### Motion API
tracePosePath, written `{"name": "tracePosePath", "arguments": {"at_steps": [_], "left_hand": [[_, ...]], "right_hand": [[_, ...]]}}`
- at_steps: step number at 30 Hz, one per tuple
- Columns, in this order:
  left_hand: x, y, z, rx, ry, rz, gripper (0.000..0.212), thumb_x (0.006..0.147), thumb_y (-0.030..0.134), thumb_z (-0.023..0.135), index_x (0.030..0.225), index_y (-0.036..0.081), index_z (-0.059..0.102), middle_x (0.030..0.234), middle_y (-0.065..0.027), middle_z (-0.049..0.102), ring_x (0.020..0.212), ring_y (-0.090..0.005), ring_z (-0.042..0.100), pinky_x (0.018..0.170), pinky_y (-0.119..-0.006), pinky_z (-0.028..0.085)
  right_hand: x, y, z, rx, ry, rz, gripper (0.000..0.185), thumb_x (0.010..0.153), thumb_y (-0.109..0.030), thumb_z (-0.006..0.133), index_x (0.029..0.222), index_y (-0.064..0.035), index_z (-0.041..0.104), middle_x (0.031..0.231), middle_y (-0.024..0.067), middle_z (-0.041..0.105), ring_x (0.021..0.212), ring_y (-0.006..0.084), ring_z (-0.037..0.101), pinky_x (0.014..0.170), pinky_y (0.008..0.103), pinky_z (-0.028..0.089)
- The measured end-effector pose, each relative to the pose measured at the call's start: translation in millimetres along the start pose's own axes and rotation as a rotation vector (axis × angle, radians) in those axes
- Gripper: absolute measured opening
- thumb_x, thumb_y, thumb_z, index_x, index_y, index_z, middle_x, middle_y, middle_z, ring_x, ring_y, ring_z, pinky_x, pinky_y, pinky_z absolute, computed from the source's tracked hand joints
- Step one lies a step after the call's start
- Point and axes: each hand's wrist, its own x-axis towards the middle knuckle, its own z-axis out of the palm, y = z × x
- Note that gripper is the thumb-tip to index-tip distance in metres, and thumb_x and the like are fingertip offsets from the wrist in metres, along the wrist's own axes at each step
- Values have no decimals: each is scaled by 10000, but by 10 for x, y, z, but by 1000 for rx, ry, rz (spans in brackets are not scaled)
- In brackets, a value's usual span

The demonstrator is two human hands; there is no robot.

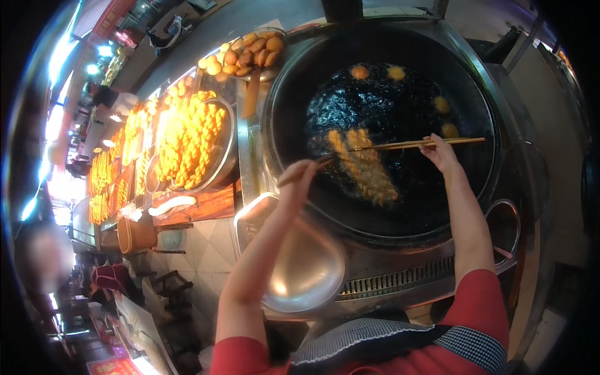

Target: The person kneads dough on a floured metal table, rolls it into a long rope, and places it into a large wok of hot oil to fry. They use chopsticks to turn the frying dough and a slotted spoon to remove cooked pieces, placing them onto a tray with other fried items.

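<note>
A large black wok of dark oil lies before me. Twisted dough sticks float side by side in the oil, left of centre, their tops close to the chopstick tips. My right hand, over the wok's right part, grips long wooden chopsticks that point left across the dough. At the wok's left rim my left hand is closed around a wooden-handled utensil, whose far end near the dough is too dark to make out. Several round dough balls float near the far and right sides.
Left of the wok, a metal bowl holds a heap of fried twists. Beyond it a basket holds brown fried balls, with a wooden paddle alongside. A metal basin sits at the near left; a wire ring is at the near right.
</note>
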Motion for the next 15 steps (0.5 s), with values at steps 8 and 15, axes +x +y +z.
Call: {"name": "tracePosePath", "arguments": {"at_steps": [8,15], "left_hand": [[-506,-184,87,-311,-2,-150,191,948,147,594,1068,5,632,973,-99,673,915,-156,652,815,-255,515],[-1290,482,-388,-282,32,216,84,915,21,595,979,-6,641,1006,-114,659,936,-186,625,855,-289,495]], "right_hand": [[-101,427,327,-41,3,-29,283,951,-284,574,1012,-10,610,922,134,662,810,176,679,709,261,575],[-1176,-51,241,52,-54,-221,301,920,-325,624,987,-32,631,878,108,675,779,169,677,726,251,563]]}}
